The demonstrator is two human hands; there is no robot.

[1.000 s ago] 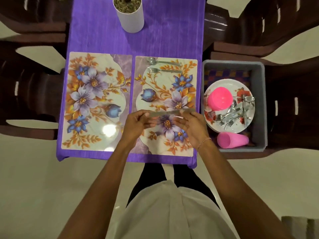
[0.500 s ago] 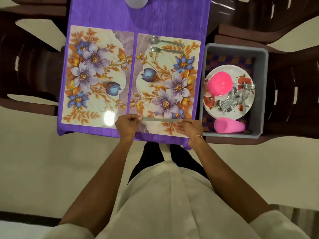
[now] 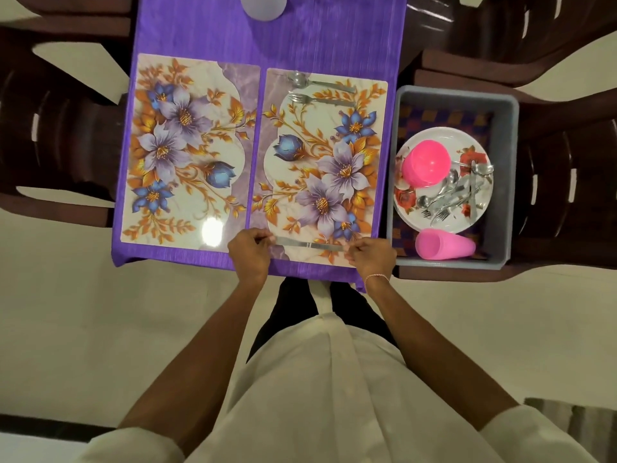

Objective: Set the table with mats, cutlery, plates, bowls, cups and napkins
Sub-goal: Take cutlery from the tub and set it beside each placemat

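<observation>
the knife [image 3: 309,244] runs level along the near edge of the right mat [image 3: 310,135] on the desk [image 3: 317,38], spanning between both grips. the left grip [image 3: 250,252] pinches its left end and the right grip [image 3: 369,257] pinches its right end (bracelet on that wrist). a spoon [image 3: 317,82] and fork [image 3: 320,100] lie at the mat's far edge.

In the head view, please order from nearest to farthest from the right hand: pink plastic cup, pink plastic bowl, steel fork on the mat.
1. Pink plastic cup, lying in the grey tub beside the right hand.
2. Pink plastic bowl, on the flowered plate, farther back.
3. Steel fork, at the flowered mat's far edge.
</observation>
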